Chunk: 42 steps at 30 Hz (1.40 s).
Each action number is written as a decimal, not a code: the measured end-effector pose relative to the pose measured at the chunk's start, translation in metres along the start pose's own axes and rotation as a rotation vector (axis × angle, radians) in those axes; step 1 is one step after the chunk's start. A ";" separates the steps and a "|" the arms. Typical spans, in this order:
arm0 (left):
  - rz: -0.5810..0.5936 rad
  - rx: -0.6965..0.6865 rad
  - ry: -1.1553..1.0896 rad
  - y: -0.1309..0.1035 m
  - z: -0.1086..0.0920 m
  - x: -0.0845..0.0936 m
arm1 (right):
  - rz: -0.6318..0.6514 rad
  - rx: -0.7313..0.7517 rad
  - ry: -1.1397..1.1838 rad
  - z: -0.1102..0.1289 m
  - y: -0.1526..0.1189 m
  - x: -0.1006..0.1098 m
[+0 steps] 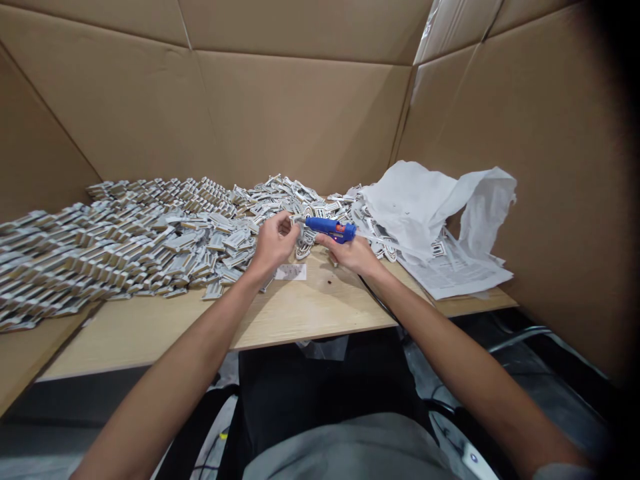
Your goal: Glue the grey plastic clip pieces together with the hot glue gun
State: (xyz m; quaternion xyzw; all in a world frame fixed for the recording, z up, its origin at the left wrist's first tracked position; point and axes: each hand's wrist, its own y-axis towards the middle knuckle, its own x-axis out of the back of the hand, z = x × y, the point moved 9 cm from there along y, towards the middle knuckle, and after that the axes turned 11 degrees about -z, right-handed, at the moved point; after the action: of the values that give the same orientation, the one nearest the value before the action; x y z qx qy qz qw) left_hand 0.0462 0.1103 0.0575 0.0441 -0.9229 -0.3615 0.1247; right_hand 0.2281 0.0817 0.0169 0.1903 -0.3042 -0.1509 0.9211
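Note:
My right hand [350, 252] is closed around the handle of a blue glue gun [327, 228], and a dark cord [375, 293] trails down from it. The gun's nozzle points left, right at the fingertips of my left hand [275, 241]. My left hand pinches a small white-and-grey piece [295, 219], mostly hidden by the fingers. Whether the nozzle touches the piece I cannot tell. Just below the hands, several loose flat cut-out pieces [303, 249] with dark patterns lie on the wooden table [310, 307].
Stacked grey-white pieces [75, 260] cover the table's left side, with a loose pile [285, 193] at the back. A small printed slip [291, 272] lies near my left wrist. Crumpled white paper [415, 200] and printed sheets [465, 267] sit at right. Cardboard walls [300, 120] enclose the table.

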 end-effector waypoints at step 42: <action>-0.491 0.161 1.058 0.058 0.042 0.188 | -0.368 0.203 0.025 0.021 -0.002 0.030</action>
State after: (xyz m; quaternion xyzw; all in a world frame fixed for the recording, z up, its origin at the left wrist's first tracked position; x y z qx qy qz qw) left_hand -0.1456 0.1481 0.1042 0.4400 -0.7227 -0.2376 0.4771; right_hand 0.2385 0.0629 0.0469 0.3363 -0.2667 -0.2826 0.8578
